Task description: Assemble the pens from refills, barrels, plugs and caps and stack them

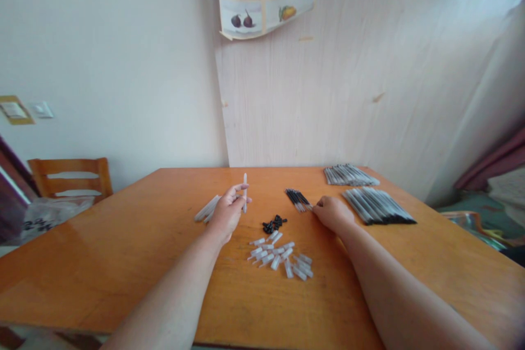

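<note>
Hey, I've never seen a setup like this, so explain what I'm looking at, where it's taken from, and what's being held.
There's no machine here: these are a person's bare hands, seen by a camera worn on their head, looking forward and down. The left hand holds a slim white tube roughly upright. The right hand reaches to the near end of some thin black-and-clear sticks; whether it grips one is unclear. On the wooden table also lie more white tubes, small black pieces, short translucent nozzle-like pieces and, at right, two rows of pen-like sticks.
</note>
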Motion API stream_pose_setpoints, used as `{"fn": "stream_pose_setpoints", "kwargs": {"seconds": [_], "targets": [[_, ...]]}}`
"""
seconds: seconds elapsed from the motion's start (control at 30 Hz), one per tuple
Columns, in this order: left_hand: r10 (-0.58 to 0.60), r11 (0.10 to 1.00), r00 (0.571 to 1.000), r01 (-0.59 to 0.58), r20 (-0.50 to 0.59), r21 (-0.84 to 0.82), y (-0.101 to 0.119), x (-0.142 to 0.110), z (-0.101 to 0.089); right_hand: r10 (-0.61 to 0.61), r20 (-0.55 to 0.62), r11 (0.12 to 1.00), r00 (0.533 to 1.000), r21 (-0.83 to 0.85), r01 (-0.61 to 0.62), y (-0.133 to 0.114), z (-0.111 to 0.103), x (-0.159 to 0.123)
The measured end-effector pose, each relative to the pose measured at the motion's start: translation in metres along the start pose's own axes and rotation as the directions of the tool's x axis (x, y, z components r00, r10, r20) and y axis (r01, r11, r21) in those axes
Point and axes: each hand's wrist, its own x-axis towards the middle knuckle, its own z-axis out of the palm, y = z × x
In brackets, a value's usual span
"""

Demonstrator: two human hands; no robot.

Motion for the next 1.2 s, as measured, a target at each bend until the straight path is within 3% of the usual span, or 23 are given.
{"fn": "stream_pose_setpoints", "kwargs": {"seconds": [0.2, 0.37, 0.47, 0.57, 0.73, 0.83, 0.9, 1.03, 1.2], "targets": [[-0.003, 0.997, 1.0, 0.001, -0.025, -0.076, 0.004, -0.001, 0.002, -0.03, -0.085, 0.999, 0.996, 0.04, 0.033, -0.003, -0.005, -0.003], [-0.008, 0.991, 0.998, 0.0, -0.063, -0.136, 0.002, 0.002, 0.003, -0.185, -0.16, 0.941, 0.97, 0.257, 0.222, -0.017, -0.008, -0.014], [0.063, 0.995, 0.994, -0.07, -0.09, -0.068, -0.004, 0.006, 0.001, -0.297, -0.036, 0.76, 0.954, 0.596, 0.259, -0.028, -0.01, -0.028], [0.196, 0.973, 0.977, -0.182, -0.088, 0.141, -0.007, 0.007, -0.002, -0.411, 0.084, 0.507, 0.908, 0.849, 0.151, -0.036, -0.017, -0.043], [0.428, 0.774, 0.904, -0.375, 0.014, 0.51, 0.007, -0.002, -0.006, -0.453, 0.103, 0.149, 0.886, 0.988, -0.038, -0.036, -0.032, -0.052], [0.522, 0.676, 0.853, -0.423, 0.014, 0.603, 0.019, -0.007, -0.007, -0.442, 0.066, -0.014, 0.895, 0.997, -0.08, -0.032, -0.039, -0.05], [0.524, 0.68, 0.852, -0.431, 0.018, 0.594, 0.023, -0.008, -0.006, -0.42, 0.043, -0.078, 0.907, 0.993, -0.083, -0.03, -0.041, -0.049], [0.458, 0.738, 0.884, -0.436, 0.094, 0.515, 0.02, -0.008, -0.002, -0.397, 0.031, -0.12, 0.917, 0.989, -0.085, -0.029, -0.043, -0.047], [0.432, 0.655, 0.869, -0.485, 0.24, 0.579, 0.013, -0.008, 0.003, -0.412, 0.046, -0.149, 0.91, 0.982, -0.116, -0.03, -0.041, -0.046]]}}
